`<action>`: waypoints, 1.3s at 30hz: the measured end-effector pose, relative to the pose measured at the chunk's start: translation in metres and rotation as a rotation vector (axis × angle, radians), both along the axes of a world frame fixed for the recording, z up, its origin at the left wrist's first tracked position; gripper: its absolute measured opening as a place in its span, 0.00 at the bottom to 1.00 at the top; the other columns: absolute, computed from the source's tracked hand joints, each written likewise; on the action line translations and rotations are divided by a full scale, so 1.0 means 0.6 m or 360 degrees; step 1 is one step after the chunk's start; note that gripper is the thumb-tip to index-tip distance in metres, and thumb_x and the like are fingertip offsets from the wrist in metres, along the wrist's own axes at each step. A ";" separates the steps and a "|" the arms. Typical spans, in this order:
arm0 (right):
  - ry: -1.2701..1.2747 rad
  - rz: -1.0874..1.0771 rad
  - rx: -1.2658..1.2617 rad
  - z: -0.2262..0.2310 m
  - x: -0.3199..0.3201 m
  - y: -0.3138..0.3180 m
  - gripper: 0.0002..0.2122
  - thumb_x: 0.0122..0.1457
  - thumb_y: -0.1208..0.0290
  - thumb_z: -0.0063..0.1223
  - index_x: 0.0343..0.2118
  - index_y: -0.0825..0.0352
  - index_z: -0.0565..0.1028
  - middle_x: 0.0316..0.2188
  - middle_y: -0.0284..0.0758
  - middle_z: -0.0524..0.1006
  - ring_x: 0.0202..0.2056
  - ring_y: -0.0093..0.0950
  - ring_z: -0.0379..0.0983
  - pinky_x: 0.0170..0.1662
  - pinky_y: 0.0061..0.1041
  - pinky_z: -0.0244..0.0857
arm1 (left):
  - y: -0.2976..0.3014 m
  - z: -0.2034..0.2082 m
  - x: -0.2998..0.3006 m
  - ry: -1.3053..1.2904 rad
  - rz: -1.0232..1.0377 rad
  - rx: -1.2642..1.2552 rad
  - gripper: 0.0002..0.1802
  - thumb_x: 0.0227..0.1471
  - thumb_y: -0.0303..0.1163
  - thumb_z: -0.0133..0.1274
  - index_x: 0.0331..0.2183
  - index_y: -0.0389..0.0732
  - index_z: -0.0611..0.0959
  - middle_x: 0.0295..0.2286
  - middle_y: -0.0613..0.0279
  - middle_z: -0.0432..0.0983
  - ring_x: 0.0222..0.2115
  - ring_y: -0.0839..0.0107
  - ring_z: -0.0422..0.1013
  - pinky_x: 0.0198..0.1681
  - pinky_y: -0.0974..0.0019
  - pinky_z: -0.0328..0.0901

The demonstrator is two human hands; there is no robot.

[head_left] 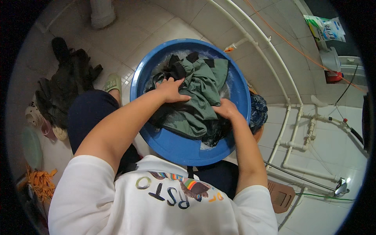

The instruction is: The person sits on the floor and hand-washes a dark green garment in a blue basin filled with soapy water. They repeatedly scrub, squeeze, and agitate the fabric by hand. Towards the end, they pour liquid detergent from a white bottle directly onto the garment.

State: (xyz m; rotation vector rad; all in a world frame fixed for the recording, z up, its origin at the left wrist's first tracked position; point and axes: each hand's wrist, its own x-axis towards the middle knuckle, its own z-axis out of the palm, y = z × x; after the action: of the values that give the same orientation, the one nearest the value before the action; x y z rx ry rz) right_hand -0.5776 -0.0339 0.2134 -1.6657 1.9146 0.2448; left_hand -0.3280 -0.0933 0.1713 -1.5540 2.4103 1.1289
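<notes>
A wet green garment [205, 82] with black parts lies bunched in a big round blue tub [172, 150], with whitish suds around it. My left hand [172, 90] rests on the upper left part of the cloth, its fingers and thumb spread apart. At the right side of the bundle my right hand [226, 109] is closed on the edge of the same garment; its fingertips are partly hidden by the folds. Below that hand, darker black cloth [215, 133] sits in the water.
Dark clothes [66, 90] lie heaped on the floor at left, near several shoes [34, 116] and an orange mop head [41, 182]. Dark patterned cloth [257, 111] is right of the tub. White pipes [274, 51] run along the right wall. A brown board [281, 196] stands lower right.
</notes>
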 end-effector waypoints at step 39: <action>0.0105 -0.0031 -0.0047 -0.239 -0.070 -0.098 0.26 0.53 0.51 0.42 0.48 0.67 0.64 0.50 0.45 0.60 0.50 0.42 0.58 0.51 0.37 0.54 | -0.096 -0.417 -0.069 -0.0121 -0.0215 -0.0308 0.19 0.43 0.33 0.42 0.41 0.42 0.74 0.41 0.49 0.68 0.43 0.56 0.65 0.44 0.60 0.59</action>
State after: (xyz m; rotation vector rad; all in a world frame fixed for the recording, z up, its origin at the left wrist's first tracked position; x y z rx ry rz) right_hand -0.6197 -0.0928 0.0701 -1.6767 1.9908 0.2678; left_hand -0.3696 -0.1511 -0.0787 -1.4262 2.5930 0.8198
